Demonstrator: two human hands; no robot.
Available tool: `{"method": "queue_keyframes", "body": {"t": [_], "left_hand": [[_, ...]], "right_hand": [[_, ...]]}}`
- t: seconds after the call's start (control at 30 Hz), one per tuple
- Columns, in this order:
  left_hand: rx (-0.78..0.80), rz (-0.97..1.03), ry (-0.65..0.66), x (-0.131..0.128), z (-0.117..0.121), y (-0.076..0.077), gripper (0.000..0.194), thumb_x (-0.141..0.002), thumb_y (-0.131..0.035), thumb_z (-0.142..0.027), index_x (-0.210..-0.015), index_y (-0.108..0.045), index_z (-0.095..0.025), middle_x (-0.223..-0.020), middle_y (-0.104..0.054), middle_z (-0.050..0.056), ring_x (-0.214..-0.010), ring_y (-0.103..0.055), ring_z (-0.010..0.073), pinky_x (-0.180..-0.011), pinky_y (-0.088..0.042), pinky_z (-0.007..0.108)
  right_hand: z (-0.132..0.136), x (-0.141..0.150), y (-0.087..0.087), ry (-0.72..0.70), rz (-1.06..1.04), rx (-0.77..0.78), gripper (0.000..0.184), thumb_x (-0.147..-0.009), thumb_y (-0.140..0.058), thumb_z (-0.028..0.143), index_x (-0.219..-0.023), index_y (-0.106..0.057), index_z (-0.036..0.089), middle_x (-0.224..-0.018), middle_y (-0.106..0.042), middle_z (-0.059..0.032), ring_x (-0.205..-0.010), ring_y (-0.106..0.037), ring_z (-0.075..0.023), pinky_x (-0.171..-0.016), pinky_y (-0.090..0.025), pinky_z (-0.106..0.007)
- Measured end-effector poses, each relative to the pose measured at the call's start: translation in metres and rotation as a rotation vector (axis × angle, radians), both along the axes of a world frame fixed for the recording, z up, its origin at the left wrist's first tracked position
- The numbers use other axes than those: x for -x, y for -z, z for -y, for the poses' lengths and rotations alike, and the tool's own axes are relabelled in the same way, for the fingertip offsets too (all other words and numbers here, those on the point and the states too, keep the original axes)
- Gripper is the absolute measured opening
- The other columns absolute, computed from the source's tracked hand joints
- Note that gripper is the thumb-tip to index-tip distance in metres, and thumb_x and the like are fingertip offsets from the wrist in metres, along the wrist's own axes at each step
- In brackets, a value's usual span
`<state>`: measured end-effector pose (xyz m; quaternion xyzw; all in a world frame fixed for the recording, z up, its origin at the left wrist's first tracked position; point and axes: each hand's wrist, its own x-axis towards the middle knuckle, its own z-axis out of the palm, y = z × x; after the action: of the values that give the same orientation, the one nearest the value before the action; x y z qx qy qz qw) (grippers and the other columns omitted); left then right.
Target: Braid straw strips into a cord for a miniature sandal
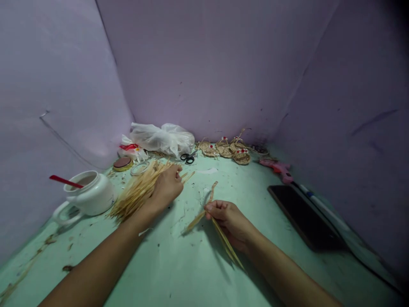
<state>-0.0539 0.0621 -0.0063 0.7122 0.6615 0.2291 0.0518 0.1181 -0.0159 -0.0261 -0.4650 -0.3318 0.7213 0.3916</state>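
Unravelling possible if right hand [232, 221], pinching braid [212, 192], slips. Left hand [167, 185] curled on straw [136, 195], grip unclear; tugging could scatter it.

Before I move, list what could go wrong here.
The right hand pinches the partly braided strip at one spot; its loose ends might unravel if that grip slackens. The left hand, on the straw pile, could scatter strands. The left forearm passes near the white mug, so a wide sweep may knock it.

Table [147, 273]: pale green, scrap-strewn
Left edge: white mug [97, 196], straw bundle [137, 192] alongside
Far edge: plastic bag [166, 138], scissors [189, 160], woven pieces [242, 157]
Right edge: pink glue gun [278, 168], dark phone [305, 217]
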Motion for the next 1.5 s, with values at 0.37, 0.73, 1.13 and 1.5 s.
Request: {"method": "queue_keyframes", "body": {"t": [0.37, 0.73, 1.13, 1.5], "left_hand": [[0.155, -0.338, 0.018, -0.022, -0.009, 0.026, 0.029, -0.071, -0.038, -0.019, -0.086, -0.062, -0.013, -0.080, -0.062, 0.016, -0.078, -0.058, 0.0257, -0.064, -0.039, 0.032], [0.459, -0.421, 0.247, -0.014, 0.041, -0.016, 0.025, -0.068, -0.043, -0.031, -0.069, -0.064, -0.017, -0.072, -0.063, 0.011, -0.065, -0.057, 0.0219, -0.052, -0.034, 0.028], [0.246, -0.229, 0.345, -0.031, 0.053, 0.020, 0.022, -0.073, -0.039, -0.026, -0.076, -0.060, -0.018, -0.077, -0.060, 0.007, -0.072, -0.055, 0.0190, -0.061, -0.037, 0.028], [0.926, 0.755, 0.285, -0.052, 0.054, 0.005, 0.016, -0.065, -0.046, -0.017, -0.069, -0.059, -0.009, -0.050, -0.054, 0.000, -0.032, -0.038, 0.0053, -0.032, -0.027, 0.018]], "right_hand": [[0.002, -0.003, 0.004, 0.053, -0.016, 0.008, 0.020, -0.068, -0.060, 0.025, -0.058, -0.047, 0.014, -0.039, -0.038, 0.0088, -0.031, -0.022, -0.0008, -0.034, -0.012, -0.017], [0.000, -0.008, 0.011, 0.099, 0.005, -0.022, 0.023, -0.065, -0.062, 0.031, -0.059, -0.046, 0.015, -0.040, -0.037, 0.0080, -0.032, -0.024, -0.0015, -0.033, -0.011, -0.018], [-0.001, -0.007, 0.012, 0.103, 0.025, -0.039, 0.021, -0.064, -0.063, 0.028, -0.059, -0.047, 0.015, -0.044, -0.045, 0.0056, -0.036, -0.032, -0.0032, -0.037, -0.018, -0.019], [-0.002, -0.006, 0.017, 0.069, -0.011, -0.151, 0.021, -0.059, -0.065, 0.026, -0.062, -0.049, 0.014, -0.052, -0.055, 0.0009, -0.048, -0.049, -0.0082, -0.050, -0.033, -0.021]]}}
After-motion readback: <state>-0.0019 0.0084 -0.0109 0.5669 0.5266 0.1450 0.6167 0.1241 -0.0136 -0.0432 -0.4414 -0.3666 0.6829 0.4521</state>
